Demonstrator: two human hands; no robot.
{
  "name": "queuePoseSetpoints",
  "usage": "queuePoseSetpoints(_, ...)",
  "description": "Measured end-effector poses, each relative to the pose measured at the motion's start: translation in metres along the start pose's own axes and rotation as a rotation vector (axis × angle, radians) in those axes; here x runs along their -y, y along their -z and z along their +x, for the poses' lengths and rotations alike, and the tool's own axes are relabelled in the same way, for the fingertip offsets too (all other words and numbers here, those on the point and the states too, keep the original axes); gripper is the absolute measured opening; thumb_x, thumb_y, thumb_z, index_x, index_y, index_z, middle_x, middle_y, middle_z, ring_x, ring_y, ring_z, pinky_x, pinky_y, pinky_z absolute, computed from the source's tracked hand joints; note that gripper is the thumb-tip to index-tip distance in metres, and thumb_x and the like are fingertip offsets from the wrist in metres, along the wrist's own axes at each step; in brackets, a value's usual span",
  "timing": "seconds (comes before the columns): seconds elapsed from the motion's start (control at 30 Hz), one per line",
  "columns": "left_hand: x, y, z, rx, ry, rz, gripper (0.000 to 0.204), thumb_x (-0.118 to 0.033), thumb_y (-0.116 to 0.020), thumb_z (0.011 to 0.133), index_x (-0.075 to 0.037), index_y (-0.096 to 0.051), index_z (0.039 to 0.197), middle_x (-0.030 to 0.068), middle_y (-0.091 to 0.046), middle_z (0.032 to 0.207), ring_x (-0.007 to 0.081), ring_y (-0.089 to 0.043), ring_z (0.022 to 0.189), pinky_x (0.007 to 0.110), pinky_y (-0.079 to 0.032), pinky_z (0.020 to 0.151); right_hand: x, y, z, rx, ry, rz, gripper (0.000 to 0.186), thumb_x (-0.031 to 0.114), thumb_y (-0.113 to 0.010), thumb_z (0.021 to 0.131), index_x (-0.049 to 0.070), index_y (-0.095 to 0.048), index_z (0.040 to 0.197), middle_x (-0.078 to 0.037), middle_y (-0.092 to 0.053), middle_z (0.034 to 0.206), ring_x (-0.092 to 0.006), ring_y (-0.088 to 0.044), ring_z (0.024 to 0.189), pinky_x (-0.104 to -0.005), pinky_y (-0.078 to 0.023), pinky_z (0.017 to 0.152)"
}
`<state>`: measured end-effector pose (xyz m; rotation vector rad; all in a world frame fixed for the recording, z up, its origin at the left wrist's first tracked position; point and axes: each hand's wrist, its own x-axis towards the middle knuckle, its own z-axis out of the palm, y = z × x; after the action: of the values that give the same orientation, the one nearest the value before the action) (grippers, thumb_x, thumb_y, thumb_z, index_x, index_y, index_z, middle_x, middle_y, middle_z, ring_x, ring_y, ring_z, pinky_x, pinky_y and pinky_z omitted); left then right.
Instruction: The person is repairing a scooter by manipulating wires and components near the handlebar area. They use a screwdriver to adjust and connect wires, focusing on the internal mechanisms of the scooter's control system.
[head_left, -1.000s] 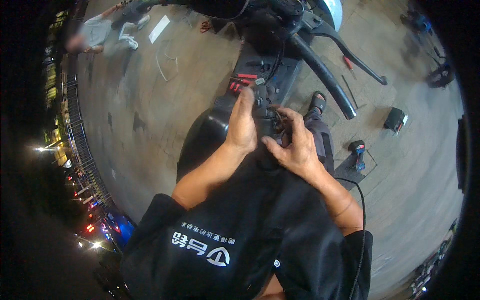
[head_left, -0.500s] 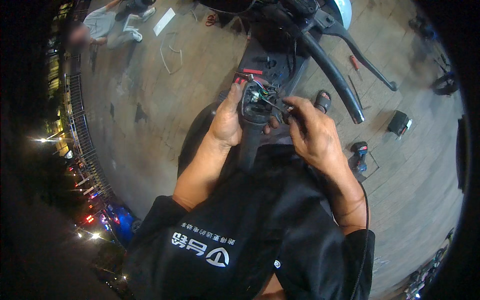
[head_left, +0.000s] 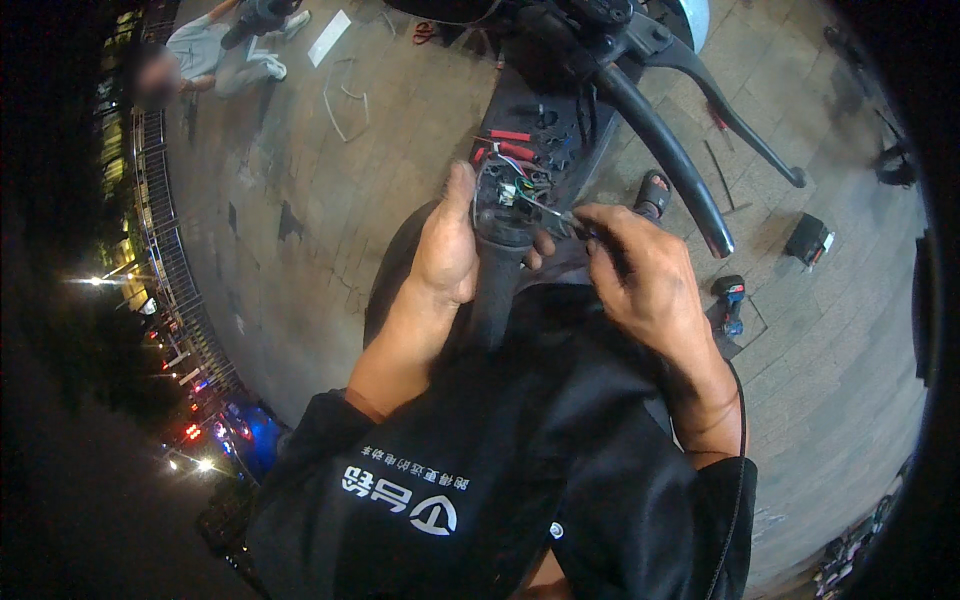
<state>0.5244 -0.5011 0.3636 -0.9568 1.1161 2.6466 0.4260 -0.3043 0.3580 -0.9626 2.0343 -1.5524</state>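
Note:
My left hand (head_left: 447, 248) is wrapped round an opened black handlebar switch housing (head_left: 488, 222), thumb along its left side and fingertips showing on its right. Below the housing runs a dark handlebar grip (head_left: 494, 295), which points toward my body. Thin coloured wires (head_left: 520, 176) and a small white connector (head_left: 507, 193) show inside the housing. My right hand (head_left: 645, 272) pinches a thin metal tool (head_left: 543, 206), whose shaft reaches left to the wires by the connector. Its handle is mostly hidden by my fingers, so its exact kind cannot be told.
Behind the housing, red-handled tools (head_left: 512, 143) lie on the scooter's dark footboard (head_left: 560, 115). A bare handlebar end (head_left: 690, 195) and brake lever (head_left: 735, 120) stick out at the right. A cordless drill (head_left: 731, 303) and black box (head_left: 808, 241) lie on the paving. A person (head_left: 215, 55) is far left.
My right hand has turned slightly, and the tool's metal shaft now shows plainly against the wires. My left hand keeps its hold on the housing. The whole view has shifted a little.

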Motion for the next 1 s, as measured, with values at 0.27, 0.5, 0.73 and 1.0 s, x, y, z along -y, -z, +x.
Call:
queuePoseSetpoints(0.27,0.001,-0.015,-0.008,-0.178,0.037,0.011,0.075,-0.063,-0.027,0.098,0.002,-0.058,0.116,0.0176,-0.068,0.084,0.0257,-0.069,0.067,0.034,-0.058,0.058,-0.018,-0.028,-0.017,-0.010,-0.143,0.288,0.024,0.012,-0.062,0.090,-0.001,-0.060,0.110,-0.020,-0.064,0.089,-0.0357,-0.065,0.081,-0.0394,-0.051,0.074)
queuePoseSetpoints(0.5,-0.004,-0.019,-0.011,-0.242,0.003,0.207,0.069,-0.063,-0.036,0.097,0.001,-0.059,0.111,0.0132,-0.068,0.086,0.0222,-0.068,0.069,0.033,-0.057,0.060,-0.023,-0.046,-0.030,-0.005,-0.221,0.452,0.029,0.009,-0.066,0.086,-0.002,-0.057,0.112,-0.013,-0.060,0.080,-0.0243,-0.062,0.068,-0.0333,-0.050,0.065)
queuePoseSetpoints(0.73,-0.004,-0.028,-0.012,-0.329,0.011,0.245,0.063,-0.059,-0.035,0.099,-0.001,-0.057,0.115,0.0110,-0.068,0.094,0.0183,-0.068,0.078,0.032,-0.057,0.068,-0.019,-0.056,-0.028,-0.083,-0.326,0.594,0.045,0.005,-0.078,0.076,0.000,-0.057,0.115,-0.001,-0.057,0.078,-0.0045,-0.049,0.057,-0.0211,-0.042,0.052)
queuePoseSetpoints(1.0,0.001,-0.034,-0.007,-0.438,0.003,0.193,0.065,-0.059,-0.036,0.099,-0.001,-0.061,0.114,0.0134,-0.070,0.093,0.0217,-0.068,0.069,0.034,-0.058,0.059,-0.025,-0.060,-0.024,-0.108,-0.308,0.629,0.049,0.005,-0.081,0.073,0.002,-0.058,0.115,0.000,-0.056,0.078,-0.0057,-0.049,0.056,-0.0213,-0.042,0.051)
